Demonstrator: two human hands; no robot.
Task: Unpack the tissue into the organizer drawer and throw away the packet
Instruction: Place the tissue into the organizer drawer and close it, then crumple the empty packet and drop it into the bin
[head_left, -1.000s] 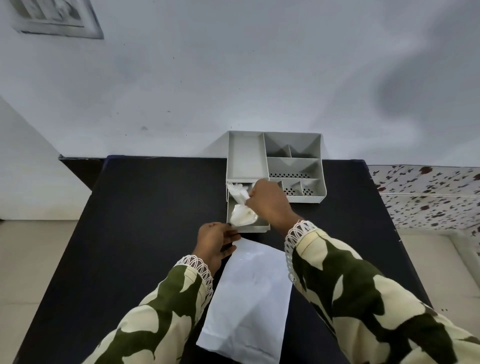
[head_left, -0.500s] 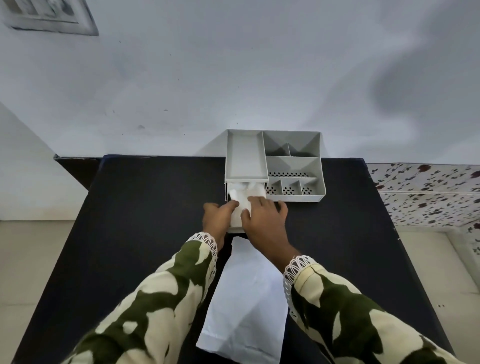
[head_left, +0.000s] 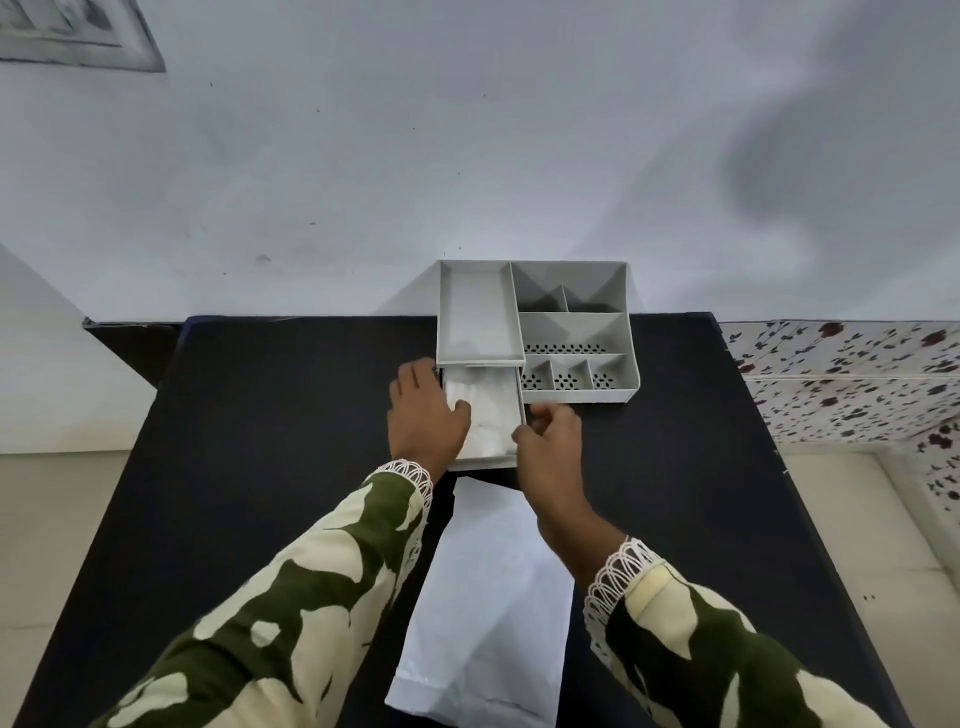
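Both hands at drawer (head_left: 511, 415): left hand (head_left: 426, 415) spread, flattening tissue (head_left: 485, 415); right hand (head_left: 548, 441) pinching drawer's right wall. Press evenly, then shut drawer.

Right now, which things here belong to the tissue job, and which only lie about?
For the job:
- white tissue in the grey pulled-out drawer
- grey plastic organizer
- white flat paper packet
- left hand, right hand

Lying about:
- black table
- framed picture on wall

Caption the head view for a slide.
Both hands, left hand and right hand, flank the open drawer holding tissue; packet lies below.
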